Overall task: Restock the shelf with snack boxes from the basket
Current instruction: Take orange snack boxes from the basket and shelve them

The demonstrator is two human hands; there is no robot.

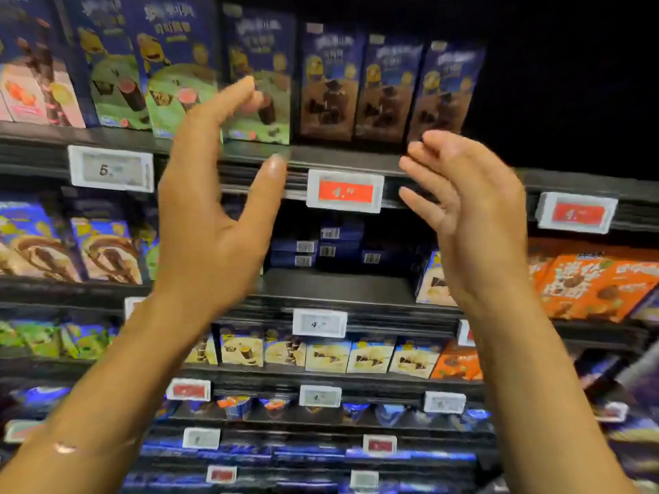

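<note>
Both my hands are raised in front of the top shelf (338, 162), empty. My left hand (217, 205) has its fingers spread, fingertips close to a green snack box (260, 101) standing upright on that shelf. My right hand (467, 212) hangs with loosely curled fingers just below and in front of the rightmost of three brown chocolate snack boxes (442, 90). Neither hand holds a box. The basket is out of view.
Right of the brown boxes the top shelf is dark. The shelf below holds flat dark-blue boxes (328, 247) at the back of a gap, with blue boxes to the left and orange boxes (592, 283) to the right. Price tags (344, 190) line the shelf edges.
</note>
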